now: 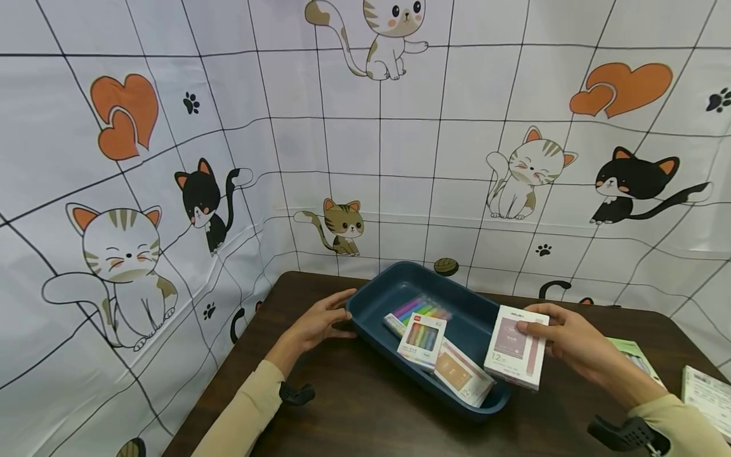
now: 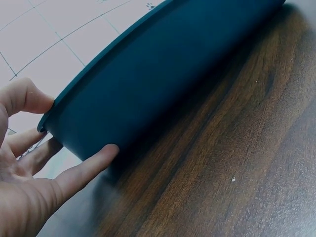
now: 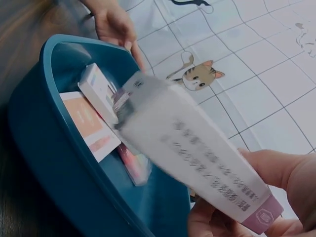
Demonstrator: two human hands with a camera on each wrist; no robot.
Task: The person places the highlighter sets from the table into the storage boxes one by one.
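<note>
As a person's pale yellow sleeves (image 1: 245, 406) reached over a dark brown wooden table (image 1: 342, 393), a white wall covering (image 1: 411, 146) ruled with black lines and printed with cartoon cats (image 1: 122, 260), paw prints (image 1: 191, 106) and orange hearts (image 1: 634, 86) rose behind and to the left. A blue bin (image 1: 457, 301) sat aslant on the table, where the left hand (image 1: 320, 324) rested against its left end, that grip spread, fingertips (image 2: 111, 150) touching the rim and outer wall. At the opposite end, the right hand (image 1: 562, 336) held a mauve-panelled white box (image 1: 508, 355) above the rim, its grip pinching it between thumb and fingers. Inside the bin lay an orange-panelled box (image 1: 459, 373), a smaller windowed box of coloured sticks (image 1: 421, 341) and, partly covered by that one, a packet of bright sticks (image 1: 418, 310). To the right, a green-topped pack (image 1: 634, 352) lay partly hidden behind the right forearm (image 1: 625, 381), while a printed white box (image 1: 708, 397) nearby ran out of view. Black bands (image 1: 297, 395) circled both wrists. The held box blocked a stretch of the bin's rim and, from the right wrist view, part of its contents; whether it touched the bin could not be told.
</note>
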